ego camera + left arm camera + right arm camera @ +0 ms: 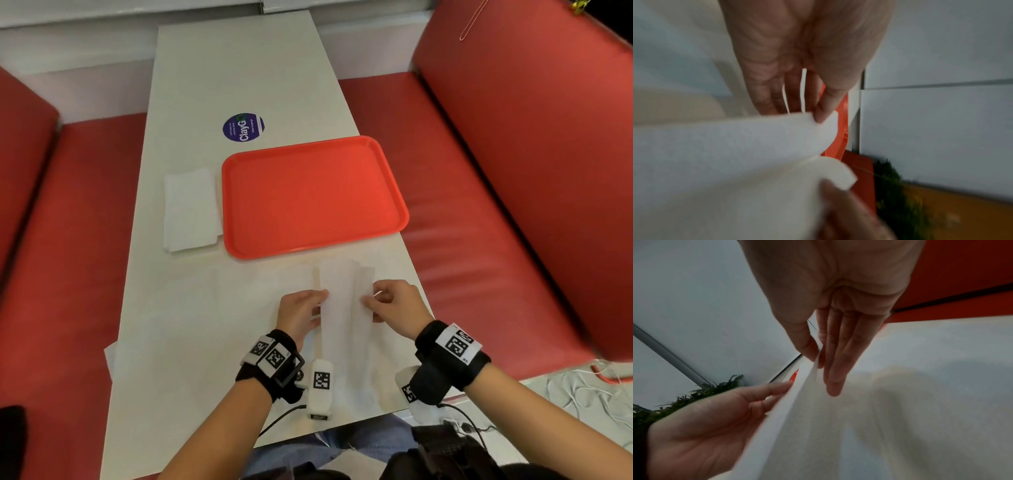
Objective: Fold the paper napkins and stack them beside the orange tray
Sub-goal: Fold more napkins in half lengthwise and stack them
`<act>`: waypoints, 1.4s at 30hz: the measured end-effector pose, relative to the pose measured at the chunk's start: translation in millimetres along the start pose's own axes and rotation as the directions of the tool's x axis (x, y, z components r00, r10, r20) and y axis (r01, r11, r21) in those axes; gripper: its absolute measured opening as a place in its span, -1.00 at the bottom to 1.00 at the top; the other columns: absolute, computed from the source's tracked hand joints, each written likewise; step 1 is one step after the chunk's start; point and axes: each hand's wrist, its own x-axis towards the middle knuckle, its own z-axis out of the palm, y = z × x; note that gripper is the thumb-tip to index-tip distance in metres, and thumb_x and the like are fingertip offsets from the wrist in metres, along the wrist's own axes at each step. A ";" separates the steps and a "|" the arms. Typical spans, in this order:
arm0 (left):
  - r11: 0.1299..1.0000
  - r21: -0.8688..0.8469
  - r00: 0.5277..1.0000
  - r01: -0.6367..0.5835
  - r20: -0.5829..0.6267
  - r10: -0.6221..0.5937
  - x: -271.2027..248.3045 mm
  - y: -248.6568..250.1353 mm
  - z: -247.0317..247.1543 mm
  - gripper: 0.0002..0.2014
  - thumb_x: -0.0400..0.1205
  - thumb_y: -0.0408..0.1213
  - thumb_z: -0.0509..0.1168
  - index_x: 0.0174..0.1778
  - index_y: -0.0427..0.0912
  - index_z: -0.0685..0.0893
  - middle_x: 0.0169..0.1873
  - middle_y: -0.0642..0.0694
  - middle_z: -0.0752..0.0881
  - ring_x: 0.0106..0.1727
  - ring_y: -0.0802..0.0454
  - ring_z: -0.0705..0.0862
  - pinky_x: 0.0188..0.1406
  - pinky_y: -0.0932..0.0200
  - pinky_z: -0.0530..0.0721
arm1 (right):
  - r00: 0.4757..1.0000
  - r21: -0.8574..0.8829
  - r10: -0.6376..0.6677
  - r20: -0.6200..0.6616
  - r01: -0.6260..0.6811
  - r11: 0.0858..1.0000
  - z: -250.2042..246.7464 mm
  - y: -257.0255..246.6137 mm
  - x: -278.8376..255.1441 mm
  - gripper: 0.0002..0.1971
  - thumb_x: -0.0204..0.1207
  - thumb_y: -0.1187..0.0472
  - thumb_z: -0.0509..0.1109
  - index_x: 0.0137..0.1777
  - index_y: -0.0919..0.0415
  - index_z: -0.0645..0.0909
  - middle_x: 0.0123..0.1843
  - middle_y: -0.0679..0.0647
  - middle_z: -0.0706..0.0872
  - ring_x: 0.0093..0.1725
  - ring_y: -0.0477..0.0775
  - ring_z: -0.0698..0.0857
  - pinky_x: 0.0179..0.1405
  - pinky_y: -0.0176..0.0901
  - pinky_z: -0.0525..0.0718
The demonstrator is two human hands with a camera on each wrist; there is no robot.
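An orange tray lies in the middle of the white table. To its left, close against the rim, rests a stack of folded white napkins. Just below the tray, both hands hold one white napkin raised off the table, bent lengthwise into a narrow strip. My left hand pinches its left side between thumb and fingers. My right hand pinches the right edge; in the right wrist view its thumb and fingers clamp the napkin.
Red padded benches run along both long sides of the table. A round purple sticker sits beyond the tray. Another flat white sheet lies left of my hands, with a corner over the table's edge. White cables lie at the lower right.
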 end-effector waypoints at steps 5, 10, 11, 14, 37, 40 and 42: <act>0.871 0.309 0.909 -0.382 -0.046 0.415 -0.7 0.7 -13.8 -0.62 0.63 0.03 0.34 0.31 -0.03 0.57 0.26 0.04 0.63 0.27 0.08 0.63 0.20 0.18 0.60 | 0.960 0.086 -0.203 0.195 0.190 0.978 -1.1 -45.7 -14.1 -0.67 0.59 0.09 0.31 -0.03 0.44 0.55 -0.21 0.38 0.62 -0.29 0.18 0.59 -0.19 -0.08 0.49; 0.966 -0.249 0.953 -0.066 0.270 0.135 -21.8 18.6 -21.1 -0.15 0.39 0.51 0.15 0.41 -0.06 0.57 0.31 -0.13 0.72 0.38 -0.10 0.65 0.34 -0.10 0.57 | 0.984 0.496 -0.155 0.089 0.091 0.864 -15.8 -64.0 -5.0 -0.72 0.72 0.33 0.17 0.36 0.17 0.56 0.02 0.02 0.84 -0.14 -0.02 0.81 -0.28 -0.20 0.76; 0.963 -0.267 0.947 -0.029 0.302 0.112 -24.1 20.0 -24.0 -0.13 0.33 0.48 0.29 0.39 -0.12 0.59 0.28 -0.18 0.73 0.33 -0.13 0.68 0.29 -0.12 0.62 | 0.984 0.500 -0.167 0.065 0.113 0.858 -18.3 -68.2 -3.9 -0.70 0.73 0.30 0.19 0.40 0.16 0.54 0.12 0.13 0.82 -0.01 0.12 0.82 -0.11 -0.03 0.80; 0.976 -0.214 0.970 -0.033 0.227 0.082 -30.0 25.3 -30.2 -0.22 0.25 0.01 0.65 0.32 -0.31 0.64 0.18 -0.27 0.77 0.20 -0.20 0.76 0.14 -0.11 0.73 | 0.984 0.363 -0.177 0.010 0.162 0.918 -19.5 -55.7 2.5 -0.76 0.72 0.18 0.25 0.34 0.08 0.56 -0.03 0.44 0.79 -0.07 0.37 0.79 -0.05 0.29 0.73; 0.878 0.447 0.981 -0.173 -0.002 0.195 -27.6 14.6 -105.1 -0.87 0.52 -0.21 0.53 -0.07 -0.10 0.77 -0.19 0.11 0.80 -0.06 0.10 0.80 -0.30 0.49 0.60 | 0.978 0.002 0.127 0.167 -0.129 0.992 64.0 -36.6 24.3 -0.42 0.37 0.34 0.61 0.37 0.21 0.49 -0.24 0.20 0.70 -0.45 0.04 0.72 -0.43 -0.23 0.71; 0.922 0.360 0.987 -0.141 0.129 0.100 -35.8 24.6 -88.6 -0.83 0.61 -0.03 0.41 -0.09 -0.06 0.73 -0.15 0.25 0.74 -0.03 0.30 0.69 -0.05 0.42 0.54 | 0.970 0.058 0.104 0.221 -0.119 0.991 65.2 -46.0 27.1 -0.52 0.40 0.35 0.59 0.31 0.22 0.57 -0.31 0.15 0.69 -0.43 -0.02 0.72 -0.41 -0.25 0.71; 0.945 0.307 0.975 -0.116 0.215 0.050 -34.9 26.4 -82.9 -0.58 0.63 0.14 0.29 -0.03 -0.18 0.78 0.02 0.07 0.79 0.06 0.12 0.71 0.08 0.22 0.62 | 0.948 0.072 0.123 0.295 -0.150 0.986 65.1 -52.3 27.1 -0.58 0.48 0.38 0.51 0.31 0.20 0.55 -0.26 0.10 0.62 -0.33 0.02 0.70 -0.37 -0.27 0.70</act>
